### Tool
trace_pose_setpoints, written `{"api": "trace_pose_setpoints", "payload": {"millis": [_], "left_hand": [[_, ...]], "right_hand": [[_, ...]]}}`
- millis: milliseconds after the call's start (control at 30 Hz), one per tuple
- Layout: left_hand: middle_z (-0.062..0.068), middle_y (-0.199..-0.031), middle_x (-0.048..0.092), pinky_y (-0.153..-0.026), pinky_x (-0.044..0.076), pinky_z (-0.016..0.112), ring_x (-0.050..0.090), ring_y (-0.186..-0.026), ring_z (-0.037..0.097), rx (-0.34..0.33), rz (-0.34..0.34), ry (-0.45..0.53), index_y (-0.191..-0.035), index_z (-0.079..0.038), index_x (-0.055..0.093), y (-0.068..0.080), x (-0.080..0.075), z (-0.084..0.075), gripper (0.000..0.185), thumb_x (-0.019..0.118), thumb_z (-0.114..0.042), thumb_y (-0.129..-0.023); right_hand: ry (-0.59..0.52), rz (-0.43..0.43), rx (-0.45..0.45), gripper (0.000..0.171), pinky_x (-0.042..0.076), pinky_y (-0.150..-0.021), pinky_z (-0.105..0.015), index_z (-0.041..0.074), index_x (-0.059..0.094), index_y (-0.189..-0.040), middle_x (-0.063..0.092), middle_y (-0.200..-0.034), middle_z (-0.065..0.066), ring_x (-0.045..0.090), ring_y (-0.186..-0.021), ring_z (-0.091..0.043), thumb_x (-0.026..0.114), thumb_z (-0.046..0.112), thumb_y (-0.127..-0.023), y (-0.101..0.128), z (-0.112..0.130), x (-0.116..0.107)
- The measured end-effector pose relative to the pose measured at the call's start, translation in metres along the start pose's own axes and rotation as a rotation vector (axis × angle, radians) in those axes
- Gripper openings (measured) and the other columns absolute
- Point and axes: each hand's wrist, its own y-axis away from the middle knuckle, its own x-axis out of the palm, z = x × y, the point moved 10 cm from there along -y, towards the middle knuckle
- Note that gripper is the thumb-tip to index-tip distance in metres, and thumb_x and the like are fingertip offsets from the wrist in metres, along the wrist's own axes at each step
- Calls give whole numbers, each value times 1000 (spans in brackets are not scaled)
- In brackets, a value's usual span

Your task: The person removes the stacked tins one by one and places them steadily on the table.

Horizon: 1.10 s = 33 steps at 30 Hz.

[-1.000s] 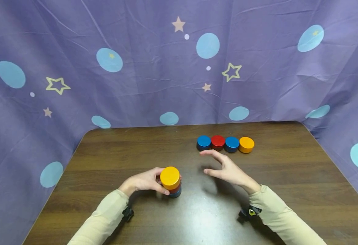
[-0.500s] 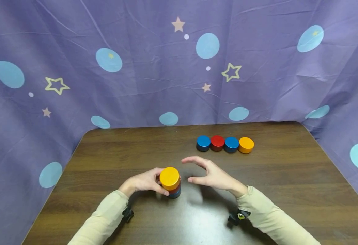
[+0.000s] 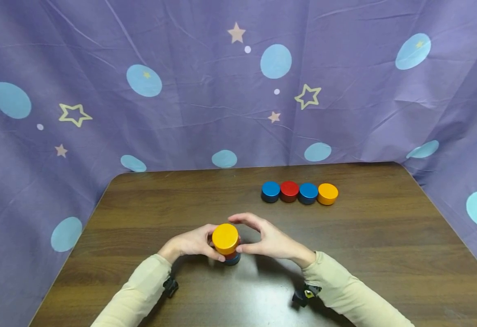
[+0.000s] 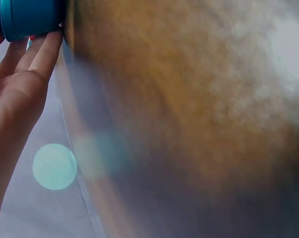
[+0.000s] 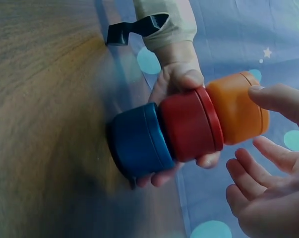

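Observation:
A stack of three round lidded tins stands at the middle front of the table. Blue is at the bottom [image 5: 139, 141], red in the middle [image 5: 191, 124] and orange on top [image 3: 225, 237]. My left hand [image 3: 195, 240] grips the stack from the left, its thumb at the front of the red tin and fingers behind the red and blue ones. From the right comes my right hand [image 3: 268, 236], thumb tip at the orange tin's side. Its index fingertip is right by the far edge of that tin, the other fingers loosely bent. The left wrist view shows only the blue tin and part of the red.
Farther back on the wooden table [image 3: 173, 200], a row of tins stands side by side: blue [image 3: 270, 191], red [image 3: 289, 191], another blue [image 3: 307, 193] and orange [image 3: 327, 194]. A purple curtain [image 3: 197, 122] hangs behind the table's far edge.
My right hand has moved left from in front of the row of tins to the orange tin on top of the stack. The left hand keeps its grip and place.

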Motion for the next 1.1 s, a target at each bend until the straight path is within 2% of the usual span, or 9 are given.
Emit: {"api": "trace_pose_setpoints", "payload": {"millis": [133,300,700,1100], "left_hand": [[7,-115,63,-97,41,45,57,-105,25,-1,6,-8,-122,-5,58,0,0,0,47,79,-13,-81],[7,-112,62,-97,40,46,56,-103,25,0,12,-17,-120,-6,58,-1,0,0,44,78,-13,-82],[6,-111,62,-95,44,40,57,-102,22,6,13,-8,-121,-3,57,0,1,-1,46,79,-11,-81],[7,-120,61,-98,43,36,56,-109,25,-27,-2,1,-132,-5,53,0,-2,1,58,79,-17,-82]], "right_hand": [[-12,8,18,64,31,-109,-43,7,48,-138,52,-137,0,44,-129,-17,77,9,-81,-3,-3,7],[-20,-1,60,63,31,-109,-44,11,48,-138,51,-138,4,43,-130,-15,77,11,-82,-3,-6,11],[-40,-31,44,59,32,-107,-51,9,51,-135,54,-133,3,46,-126,-17,77,10,-82,-2,-4,10],[-63,-64,45,59,31,-108,-46,6,52,-134,56,-131,0,46,-128,-19,78,8,-80,5,-7,3]]}}
